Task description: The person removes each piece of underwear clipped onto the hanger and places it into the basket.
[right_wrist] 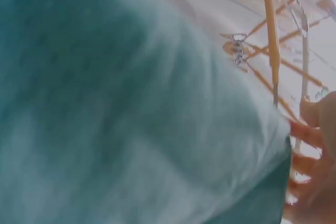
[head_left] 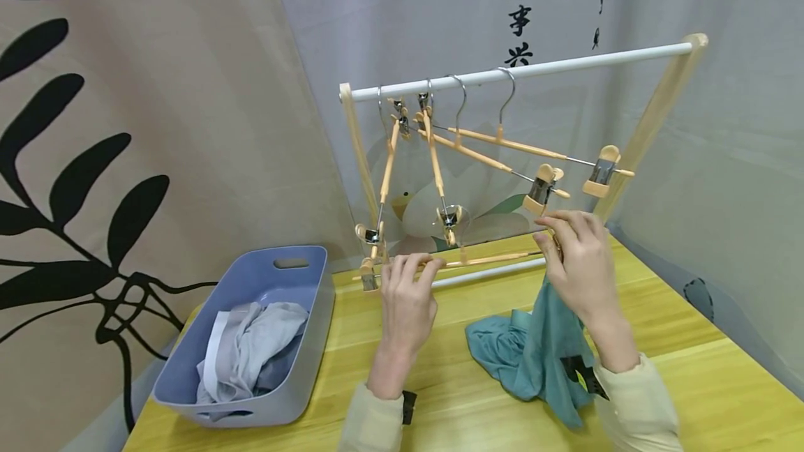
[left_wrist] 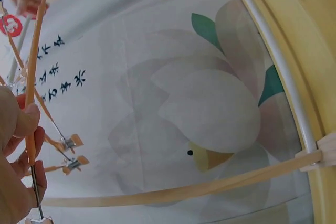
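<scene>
My left hand [head_left: 408, 298] grips a wooden clip hanger [head_left: 490, 259] near its left end, thumb and fingers around the bar, as the left wrist view shows. A metal-and-wood clip [head_left: 368, 275] sits at that end. My right hand [head_left: 581, 264] pinches the hanger's right end, where the clip is mostly hidden by the fingers. From there a teal cloth garment [head_left: 534, 354] hangs, its lower part bunched on the table. In the right wrist view the teal cloth [right_wrist: 131, 103] fills most of the picture, its edge against my fingers [right_wrist: 304, 163].
Several clip hangers [head_left: 480, 155] hang from the white rail [head_left: 603, 59] of a wooden rack, directly above my hands. At left stands a blue-grey basket [head_left: 320, 312] with grey clothing [head_left: 257, 347] inside. A yellow wooden table [head_left: 703, 396] bears everything; a printed curtain hangs behind.
</scene>
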Demonstrator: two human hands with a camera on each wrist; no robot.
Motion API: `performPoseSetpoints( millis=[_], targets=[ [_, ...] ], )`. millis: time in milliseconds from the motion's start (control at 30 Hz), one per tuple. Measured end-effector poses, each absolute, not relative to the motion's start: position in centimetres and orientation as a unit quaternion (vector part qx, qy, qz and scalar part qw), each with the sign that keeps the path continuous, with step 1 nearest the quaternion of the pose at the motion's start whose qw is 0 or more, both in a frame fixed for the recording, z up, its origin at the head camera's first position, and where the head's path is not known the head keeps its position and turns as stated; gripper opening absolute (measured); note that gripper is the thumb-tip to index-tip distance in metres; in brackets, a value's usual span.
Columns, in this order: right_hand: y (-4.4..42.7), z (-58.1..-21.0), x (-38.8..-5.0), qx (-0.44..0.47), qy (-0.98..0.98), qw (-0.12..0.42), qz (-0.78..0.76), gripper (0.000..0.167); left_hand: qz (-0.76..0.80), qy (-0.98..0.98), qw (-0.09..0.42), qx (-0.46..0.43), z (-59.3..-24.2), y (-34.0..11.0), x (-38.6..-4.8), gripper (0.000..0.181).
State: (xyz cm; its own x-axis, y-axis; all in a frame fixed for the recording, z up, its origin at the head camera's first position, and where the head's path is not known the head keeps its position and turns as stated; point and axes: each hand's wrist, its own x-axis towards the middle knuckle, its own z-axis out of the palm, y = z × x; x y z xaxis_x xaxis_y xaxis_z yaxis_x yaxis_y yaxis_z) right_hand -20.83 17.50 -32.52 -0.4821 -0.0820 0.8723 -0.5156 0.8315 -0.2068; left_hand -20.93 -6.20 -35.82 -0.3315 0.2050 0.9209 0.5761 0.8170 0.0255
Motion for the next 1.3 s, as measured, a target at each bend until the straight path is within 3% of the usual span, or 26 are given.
performPoseSetpoints(
  millis=[133, 367, 1000, 1300],
  targets=[
    [18.3, -32.7, -20.7, 0.122, -0.863, 0.404, 0.277, 0.037, -0.188, -0.79, 0.53, -0.244, -35.9, -6.3, -20.9, 0.052],
    [19.2, -32.9, -20.4, 0.074, -0.893, 0.295, 0.333, 0.048, -0.195, -0.786, 0.534, -0.243, -36.0, -6.4, -20.7, 0.05],
    [19.4, -33.1, -20.2, 0.05, -0.841, 0.225, 0.49, 0.039, -0.2, -0.778, 0.543, -0.245, -36.1, -6.6, -20.8, 0.052],
    [19.1, -33.1, -20.1, 0.059, -0.801, 0.231, 0.549, 0.027, -0.205, -0.775, 0.544, -0.246, -35.9, -6.7, -20.8, 0.052]
  ],
)
